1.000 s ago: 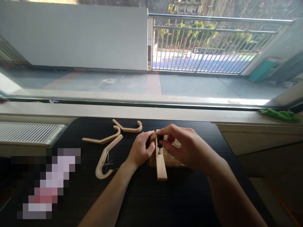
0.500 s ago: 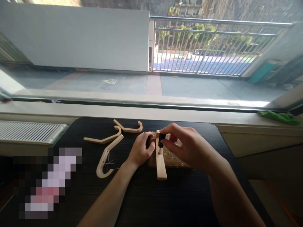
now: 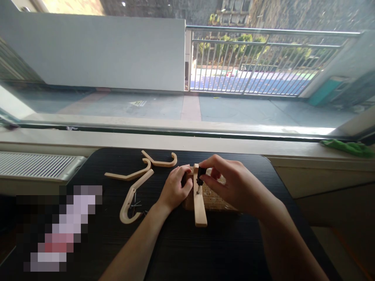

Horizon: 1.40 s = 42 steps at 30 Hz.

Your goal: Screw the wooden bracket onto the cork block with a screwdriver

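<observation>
A stubby screwdriver (image 3: 201,176) with a black handle is pinched in my right hand (image 3: 227,175). Its metal tip meets the face of a pale wooden hook piece (image 3: 200,212), whose straight end points towards me. Under that piece lies a brown block (image 3: 218,201) with a shiny, clear wrapping. My left hand (image 3: 175,187) curls around the block's left side, close beside the wood, with thumb and fingers bent. A dark gap shows between that thumb and the fingers; whatever is in it cannot be made out.
Left of my hands lie three more wooden hooks: one at the back (image 3: 161,163), one in the middle (image 3: 127,176) and one in front (image 3: 125,205). Several loose screws (image 3: 134,205) sit by the front hook. A green cloth (image 3: 347,148) rests on the sill beyond the black table (image 3: 234,249).
The whole view has shifted slightly downward. Both hands keep their places on the block and the screwdriver, and the screwdriver tip stays at the same spot on the wood.
</observation>
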{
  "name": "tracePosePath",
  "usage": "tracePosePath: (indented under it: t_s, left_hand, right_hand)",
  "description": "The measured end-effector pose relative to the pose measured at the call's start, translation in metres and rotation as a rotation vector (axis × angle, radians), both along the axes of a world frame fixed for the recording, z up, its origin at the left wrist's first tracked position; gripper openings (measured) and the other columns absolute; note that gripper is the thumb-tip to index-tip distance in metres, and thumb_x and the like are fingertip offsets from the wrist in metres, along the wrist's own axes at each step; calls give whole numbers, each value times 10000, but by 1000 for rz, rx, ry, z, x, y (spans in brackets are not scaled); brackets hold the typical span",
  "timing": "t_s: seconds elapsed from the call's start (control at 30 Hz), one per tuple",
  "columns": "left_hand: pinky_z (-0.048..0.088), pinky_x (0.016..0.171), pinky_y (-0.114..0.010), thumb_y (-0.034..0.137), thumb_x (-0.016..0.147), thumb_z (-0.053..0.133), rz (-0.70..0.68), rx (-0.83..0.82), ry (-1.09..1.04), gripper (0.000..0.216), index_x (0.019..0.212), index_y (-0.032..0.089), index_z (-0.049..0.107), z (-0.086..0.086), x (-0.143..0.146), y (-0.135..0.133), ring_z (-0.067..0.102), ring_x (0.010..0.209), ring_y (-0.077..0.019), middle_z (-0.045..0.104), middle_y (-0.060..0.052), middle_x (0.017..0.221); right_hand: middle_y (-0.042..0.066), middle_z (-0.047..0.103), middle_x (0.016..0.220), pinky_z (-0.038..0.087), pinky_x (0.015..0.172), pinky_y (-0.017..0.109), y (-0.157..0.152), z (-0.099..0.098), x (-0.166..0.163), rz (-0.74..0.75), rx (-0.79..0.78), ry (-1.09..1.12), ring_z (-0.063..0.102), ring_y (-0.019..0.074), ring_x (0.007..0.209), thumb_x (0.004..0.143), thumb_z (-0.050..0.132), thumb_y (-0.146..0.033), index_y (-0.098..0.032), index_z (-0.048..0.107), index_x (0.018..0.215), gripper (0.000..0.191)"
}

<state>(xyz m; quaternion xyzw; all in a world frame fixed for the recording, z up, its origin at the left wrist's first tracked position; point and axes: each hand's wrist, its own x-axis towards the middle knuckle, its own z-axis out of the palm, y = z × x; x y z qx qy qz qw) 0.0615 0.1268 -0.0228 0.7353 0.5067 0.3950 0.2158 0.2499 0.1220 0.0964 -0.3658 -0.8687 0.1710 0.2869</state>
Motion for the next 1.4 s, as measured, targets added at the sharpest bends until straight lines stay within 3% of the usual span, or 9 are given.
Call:
tracePosePath:
  t_s: [0.6,0.83,1.03,1.4]
  left_hand:
    - [495,984,-415,149,817,500,-14,-20,-35,198,971,198,614,2,0,0,629,1054,-239,692,-85,1057]
    - [488,986,-416,154,820,507,-15,-11,-29,197,984,199,606,1,-1,1,625,1041,-239,685,-79,1037]
    - [489,973,-425,158,822,500,-14,-7,-20,187,977,192,599,-1,0,1,625,1028,-245,685,-87,1037]
    - [502,945,-420,145,799,521,-4,13,-13,216,992,192,607,-2,0,2,637,999,-253,696,-82,1015]
  right_hand:
    - [-25,633,729,402,579,226,-1,0,1,1,-17,-24,588,121,617,900,601,-206,-209,569,1028,132]
    - [55,710,997,487,742,294,-2,-3,-2,6,-24,13,677,201,897,908,582,-183,-223,553,1003,107]
    - [25,708,888,482,687,274,-4,-2,-3,24,-22,12,677,186,807,892,601,-164,-219,550,1010,140]
    - [31,703,954,491,727,267,-3,-7,-8,109,-59,69,668,173,847,908,574,-131,-228,549,1029,157]
